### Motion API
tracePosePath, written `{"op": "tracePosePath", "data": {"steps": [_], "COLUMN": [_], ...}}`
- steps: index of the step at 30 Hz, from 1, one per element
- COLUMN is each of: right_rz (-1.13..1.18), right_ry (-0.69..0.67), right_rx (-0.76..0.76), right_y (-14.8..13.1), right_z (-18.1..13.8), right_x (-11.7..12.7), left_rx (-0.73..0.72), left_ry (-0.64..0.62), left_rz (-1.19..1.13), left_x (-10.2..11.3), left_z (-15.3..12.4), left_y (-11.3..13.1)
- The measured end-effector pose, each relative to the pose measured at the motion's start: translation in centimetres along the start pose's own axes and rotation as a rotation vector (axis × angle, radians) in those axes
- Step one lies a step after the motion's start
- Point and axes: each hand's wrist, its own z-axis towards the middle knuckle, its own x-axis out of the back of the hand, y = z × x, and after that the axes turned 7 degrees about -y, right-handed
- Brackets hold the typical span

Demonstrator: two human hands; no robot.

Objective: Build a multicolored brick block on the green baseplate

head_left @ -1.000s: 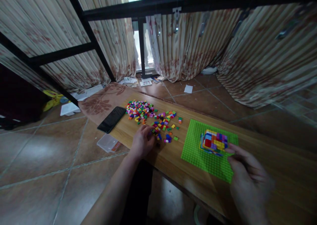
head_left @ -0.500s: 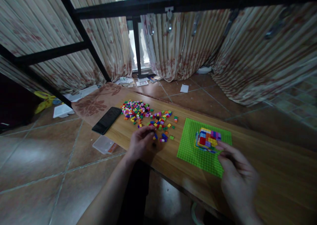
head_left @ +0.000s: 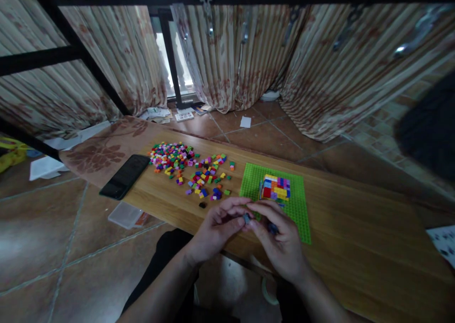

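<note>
My left hand [head_left: 221, 227] and my right hand [head_left: 280, 237] meet over the table's near edge, fingers closed. Between their fingertips is a small grey-blue toy brick [head_left: 246, 218], partly covered. Something small and dark blue [head_left: 273, 228] also shows under the fingers of my right hand; its shape is unclear. Just beyond lies a green baseplate [head_left: 300, 209] bearing a stacked block of multicoloured toy bricks [head_left: 276, 187]. To the left, loose bricks [head_left: 170, 154] form a pile, with others scattered towards my hands. One black brick [head_left: 202, 205] sits apart near the edge.
A dark phone [head_left: 124, 176] lies at the left end of the wooden table [head_left: 362, 237], by a patterned cloth [head_left: 103, 147]. On the tiled floor below is a clear plastic box [head_left: 125, 215]. Black metal bars [head_left: 81, 52] cross in front of the curtains. A dark shape [head_left: 428, 124] stands at the right.
My right hand has come away from the brick stack on the baseplate and joined my left hand. The left has moved right, away from the loose bricks. The view has turned rightward.
</note>
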Motion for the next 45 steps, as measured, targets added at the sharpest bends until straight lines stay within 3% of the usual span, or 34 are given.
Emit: {"op": "tracePosePath", "data": {"steps": [6, 10, 15, 21, 25, 37, 45], "right_rz": [0.049, 0.052, -0.041, -0.277, -0.354, -0.537, -0.839], "right_ry": [-0.202, -0.212, -0.102, 0.247, 0.254, 0.287, 0.379], "right_rx": [-0.006, -0.007, 0.005, -0.105, -0.135, -0.104, -0.099], "right_y": [-0.2, -0.1, 0.4, 2.7, 4.1, 5.3, 5.9], "right_z": [0.3, 0.1, -0.1, -0.1, -0.2, 0.2, -0.5], "right_x": [0.8, 0.8, 1.2, 5.1, 6.0, 4.2, 2.2], "left_rx": [0.121, 0.195, 0.199, 0.226, 0.232, 0.257, 0.278], "left_ry": [-0.014, 0.001, -0.005, 0.018, 0.005, -0.053, -0.044], "left_rz": [-0.133, -0.17, -0.156, -0.063, -0.013, 0.069, 0.115], "left_x": [0.9, 1.5, 1.5, 1.7, 1.8, 1.8, 1.2], "left_z": [0.2, 0.3, 0.6, 1.0, 0.9, 0.9, 0.9], "left_y": [-0.9, -1.4, -2.0, -1.9, -1.7, -1.5, -0.9]}}
